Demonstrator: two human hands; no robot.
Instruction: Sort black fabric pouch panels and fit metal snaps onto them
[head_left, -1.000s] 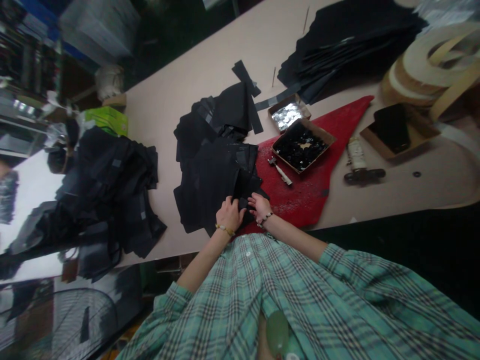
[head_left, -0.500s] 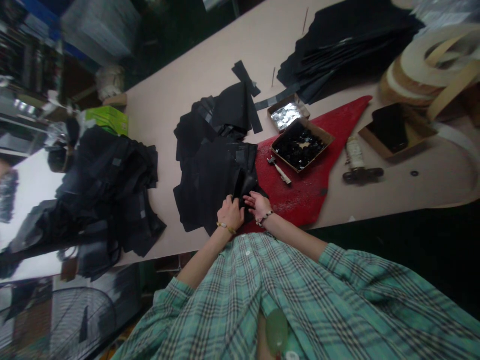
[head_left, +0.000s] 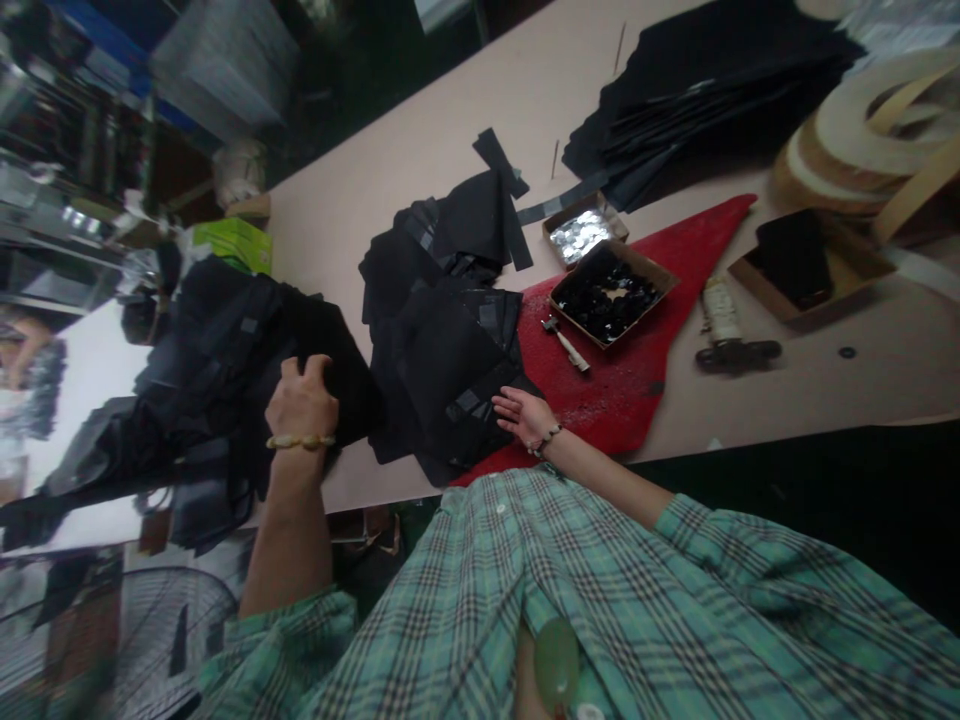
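Note:
At the left, my left hand (head_left: 302, 408) grips a black fabric piece (head_left: 346, 365) with bent fingers. The piece hangs beside and partly over the left heap of black pieces (head_left: 217, 350); its far edge overlaps the middle pile in view. My right hand (head_left: 525, 415) lies palm turned partly up, fingers stretched and apart, at the right edge of the middle pile of black fabric pieces (head_left: 442, 350). Grey patches show on some pieces of that pile. Under its right side spreads a red sheet (head_left: 622, 400).
On the red sheet are a small hammer-like tool (head_left: 566, 345) and a box of black bits (head_left: 611, 295). Behind it stands a box of silvery discs (head_left: 581, 235). A tall black stack (head_left: 697, 90), tape rolls (head_left: 847, 130) and a phone-like object (head_left: 795, 255) lie at right.
My left hand has swung left from the middle pile to the left heap, taking a black fabric piece along. My right hand stays nearly in place, its fingers stretched.

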